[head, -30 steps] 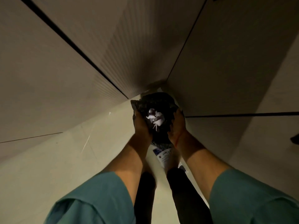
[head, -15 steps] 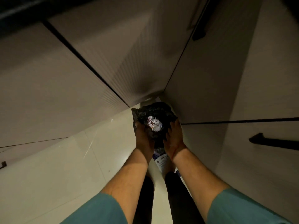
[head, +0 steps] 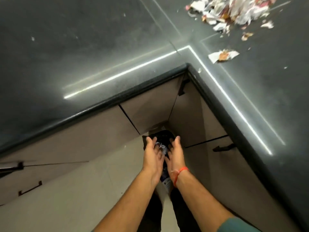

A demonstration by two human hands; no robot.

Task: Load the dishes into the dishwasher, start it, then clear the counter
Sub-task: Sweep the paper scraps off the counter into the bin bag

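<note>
A black bin bag stands on the floor in the inner corner of the cabinets, with crumpled white paper showing in its mouth. My left hand and my right hand hover above the bag, palms facing each other, fingers straight and holding nothing. A heap of torn paper scraps lies on the dark counter at the far right, with one larger scrap apart from it.
Beige cabinet doors with black handles run under the L-shaped counter on both sides. A small scrap sits at the counter's inner corner. Light floor tiles stretch to the left. My dark trouser legs are below.
My view has lifted from near the floor, so the counter top and its scraps now show. Both hands have let go of the bag's rim and opened above it.
</note>
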